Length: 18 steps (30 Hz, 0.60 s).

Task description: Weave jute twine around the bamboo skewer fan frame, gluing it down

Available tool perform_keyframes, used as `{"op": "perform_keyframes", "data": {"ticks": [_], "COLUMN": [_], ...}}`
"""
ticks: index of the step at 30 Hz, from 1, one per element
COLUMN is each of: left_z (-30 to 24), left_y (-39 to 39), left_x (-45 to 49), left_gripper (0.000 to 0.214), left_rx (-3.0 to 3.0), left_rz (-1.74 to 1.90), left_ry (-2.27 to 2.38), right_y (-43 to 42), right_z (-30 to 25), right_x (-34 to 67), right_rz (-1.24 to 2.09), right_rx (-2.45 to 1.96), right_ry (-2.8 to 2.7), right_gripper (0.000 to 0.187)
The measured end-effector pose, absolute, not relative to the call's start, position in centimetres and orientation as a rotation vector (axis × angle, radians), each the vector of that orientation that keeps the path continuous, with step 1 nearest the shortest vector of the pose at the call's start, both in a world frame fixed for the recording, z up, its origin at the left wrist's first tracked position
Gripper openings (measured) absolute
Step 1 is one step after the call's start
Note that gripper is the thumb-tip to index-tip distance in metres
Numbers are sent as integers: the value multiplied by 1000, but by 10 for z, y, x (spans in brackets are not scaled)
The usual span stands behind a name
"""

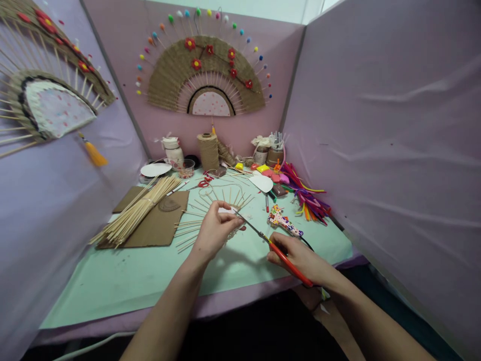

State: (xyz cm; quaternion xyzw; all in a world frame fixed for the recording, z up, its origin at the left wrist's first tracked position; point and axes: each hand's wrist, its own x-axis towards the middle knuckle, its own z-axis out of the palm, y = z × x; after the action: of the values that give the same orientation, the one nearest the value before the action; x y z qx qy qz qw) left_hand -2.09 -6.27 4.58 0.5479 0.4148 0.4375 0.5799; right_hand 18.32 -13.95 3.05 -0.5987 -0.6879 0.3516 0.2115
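Observation:
My left hand (215,229) is closed in a pinch on a half-made fan of thin bamboo sticks (221,200) that lies on the pale green table (143,276). In my right hand (300,258) are red-handled scissors (280,255), gripped shut. Their blades point up and left, and the tips reach the spot by my left fingertips. A piece of light fabric or twine at the fan's hub is partly hidden under my left hand.
A bundle of bamboo sticks (137,210) lies on brown cardboard (158,223) at the left. A twine spool (208,150), jars, a white plate (155,169), small red scissors (204,183), a patterned glue gun (283,222) and coloured felt strips (306,198) crowd the back and right. Finished fans hang on the pink walls.

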Motion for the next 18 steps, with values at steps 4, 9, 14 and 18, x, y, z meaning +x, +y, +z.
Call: {"op": "perform_keyframes", "data": {"ticks": [4,9,14,18], "left_z": [45,43,43,38], "left_y": [-64,-64,-67,-67], "left_x": [-23,-24,-27,-34], "left_gripper": [50,50,49,49], "left_rx": [1300,1314,1304,1262], "left_rz": [996,974,971,986], "left_ry": [959,944,976,989], "right_y": [-140,-141,-137,-105], "right_z": [26,23,20,26], "right_x": [184,183,188,206], "right_rz": [978,973,866,617], "right_rx": [-1641,-1615,-1627,-1689], "right_ry": [-1894,-1871,-1809,-1718], "right_gripper": [35,36,36,34]}}
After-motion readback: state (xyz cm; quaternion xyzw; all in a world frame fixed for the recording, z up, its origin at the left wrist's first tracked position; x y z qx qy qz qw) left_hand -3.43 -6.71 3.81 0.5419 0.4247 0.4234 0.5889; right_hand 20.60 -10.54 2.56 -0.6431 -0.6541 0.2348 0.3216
